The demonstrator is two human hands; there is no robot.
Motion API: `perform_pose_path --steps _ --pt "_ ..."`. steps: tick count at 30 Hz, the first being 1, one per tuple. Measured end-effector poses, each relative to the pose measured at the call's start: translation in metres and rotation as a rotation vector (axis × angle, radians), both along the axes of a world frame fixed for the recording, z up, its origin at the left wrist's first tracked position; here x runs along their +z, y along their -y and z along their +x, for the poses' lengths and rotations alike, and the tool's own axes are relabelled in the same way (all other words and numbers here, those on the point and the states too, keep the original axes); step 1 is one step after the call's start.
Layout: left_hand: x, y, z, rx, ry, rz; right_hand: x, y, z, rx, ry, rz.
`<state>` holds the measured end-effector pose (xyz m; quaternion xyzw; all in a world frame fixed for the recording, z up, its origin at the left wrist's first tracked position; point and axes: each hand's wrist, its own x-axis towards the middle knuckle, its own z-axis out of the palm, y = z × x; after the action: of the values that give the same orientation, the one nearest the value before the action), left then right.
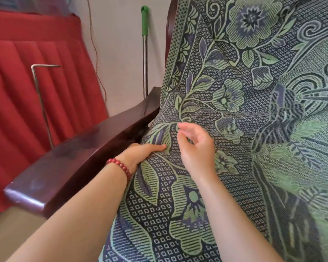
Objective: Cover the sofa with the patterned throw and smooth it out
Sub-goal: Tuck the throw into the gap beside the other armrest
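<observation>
Item 1. Two bare forearms, nearest us, enter from the lower edge; a red bead bracelet (119,165) sits on the left wrist.

Item 2. Left hand (146,151): at the seam where the dark wooden armrest (74,154) meets the seat. Its thumb lies flat on the cloth and its fingers go down into the gap, hidden, so we cannot tell whether they grip anything.

Item 3. Right hand (195,148): just beside the left, with its fingers loosely curled. Forefinger and thumb stand apart at a small raised fold, and we see nothing closed between them.

Item 4. Patterned throw (235,91), green and navy florals: already draped over the sofa (169,31), covering back and seat. It puckers around both hands and creases down the middle.

Item 5. Step in hand, as we judge it: tucking the side edge and flattening the corner. To do it well, we would feed the slack into the gap with the left hand. The right palm would then sweep outward from the fold (away from the armrest, never towards it), with the border pattern kept straight along the frame.

Item 6. Containers: none in view. The armrest gap is the only recess, and what it holds beyond the fingers is hidden.

Item 7. Surroundings: red pleated cloth (36,91), a bent metal rod (40,95) and a pole with a green grip (144,53) against the wall.
</observation>
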<state>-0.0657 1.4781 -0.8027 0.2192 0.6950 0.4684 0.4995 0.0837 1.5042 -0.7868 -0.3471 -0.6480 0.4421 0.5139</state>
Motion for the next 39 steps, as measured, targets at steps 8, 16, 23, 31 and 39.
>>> perform_pose_path --steps 8,16,23,31,39 --pt "0.005 0.019 0.012 -0.089 -0.432 -0.055 0.010 0.005 0.002 -0.006 -0.005 0.031" --pt "0.015 0.036 0.019 -0.429 -0.147 0.031 0.001 0.018 0.002 -0.010 0.018 -0.002" --pt "0.044 0.043 0.008 -0.288 -0.083 0.007 0.007 0.026 -0.003 -0.018 -0.007 0.038" --pt "0.005 0.062 -0.002 -0.155 -0.070 -0.136 -0.007 0.037 -0.017 0.021 0.053 -0.012" --pt "0.023 0.022 0.012 -0.080 -0.238 -0.037 0.002 0.021 -0.004 -0.013 0.029 0.012"
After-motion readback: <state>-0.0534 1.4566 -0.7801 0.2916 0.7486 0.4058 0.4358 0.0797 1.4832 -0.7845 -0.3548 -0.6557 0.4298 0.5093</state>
